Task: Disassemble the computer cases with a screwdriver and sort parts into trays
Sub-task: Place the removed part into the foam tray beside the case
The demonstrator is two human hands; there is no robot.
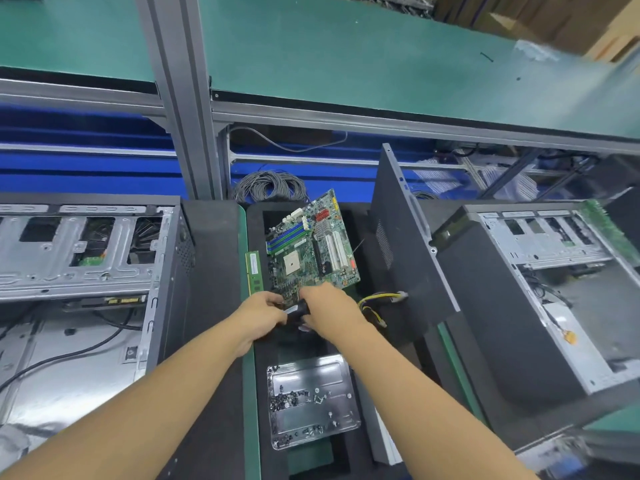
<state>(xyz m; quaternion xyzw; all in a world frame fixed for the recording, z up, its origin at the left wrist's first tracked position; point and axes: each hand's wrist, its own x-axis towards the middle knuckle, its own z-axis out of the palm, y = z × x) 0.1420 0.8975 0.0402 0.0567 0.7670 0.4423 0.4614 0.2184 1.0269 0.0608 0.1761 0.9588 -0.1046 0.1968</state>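
Note:
A green motherboard (311, 247) lies tilted in the black foam tray (256, 216) at the centre. Both hands meet at its near edge. My left hand (266, 311) and my right hand (325, 306) together grip a small black part (297, 311); what it is cannot be made out. A green RAM stick (254, 271) rests along the tray's left rim. A clear plastic tray (311, 400) with several dark screws sits nearer to me. Open computer cases stand at the left (79, 258) and at the right (561, 282).
A dark case side panel (405, 244) leans upright between the foam tray and the right case. A yellow-and-black cable with a plug (381, 301) lies right of my hands. Coiled grey cable (270, 185) lies behind the tray. A green shelf and an aluminium post rise behind.

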